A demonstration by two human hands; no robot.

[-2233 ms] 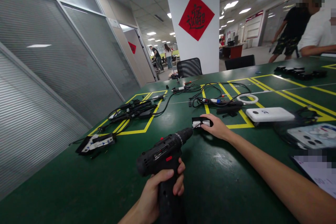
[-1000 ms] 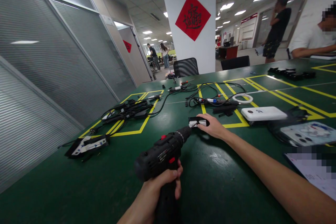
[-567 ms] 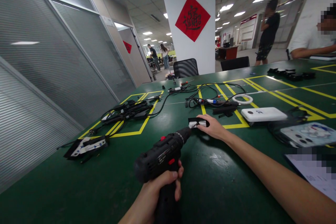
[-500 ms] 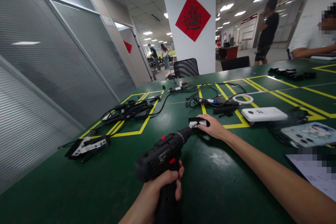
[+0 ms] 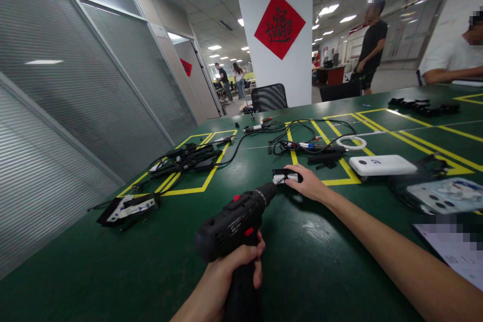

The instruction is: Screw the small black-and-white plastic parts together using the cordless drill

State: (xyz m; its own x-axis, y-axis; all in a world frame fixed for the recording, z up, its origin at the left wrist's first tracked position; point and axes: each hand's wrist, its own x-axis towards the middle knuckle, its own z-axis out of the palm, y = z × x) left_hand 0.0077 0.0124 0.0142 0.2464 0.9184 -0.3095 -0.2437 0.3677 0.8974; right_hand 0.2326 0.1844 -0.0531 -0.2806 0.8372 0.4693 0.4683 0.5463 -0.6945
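My left hand [image 5: 241, 256] is wrapped round the grip of a black cordless drill [image 5: 234, 221] with red buttons. The drill's chuck points forward and to the right, its tip right at a small black-and-white part [image 5: 286, 177]. Fingers of my right hand [image 5: 305, 181] pinch that part from the right, at the table surface. Whether the drill's bit touches the part, I cannot tell; the bit is barely visible. My right fingers cover the part's right end.
On the green table [image 5: 169, 261] lie tangled black cables [image 5: 184, 158], a strip-like bundle [image 5: 130, 209], a white ring [image 5: 350, 143], a white box [image 5: 382, 165], and a phone [image 5: 447, 195]. Black parts [image 5: 422, 106] sit far right. One person [image 5: 449, 63] sits at the far side.
Both hands, the drill and the small part keep their places relative to each other. The view has shifted slightly. In the background, a standing person has turned and lowered an arm.
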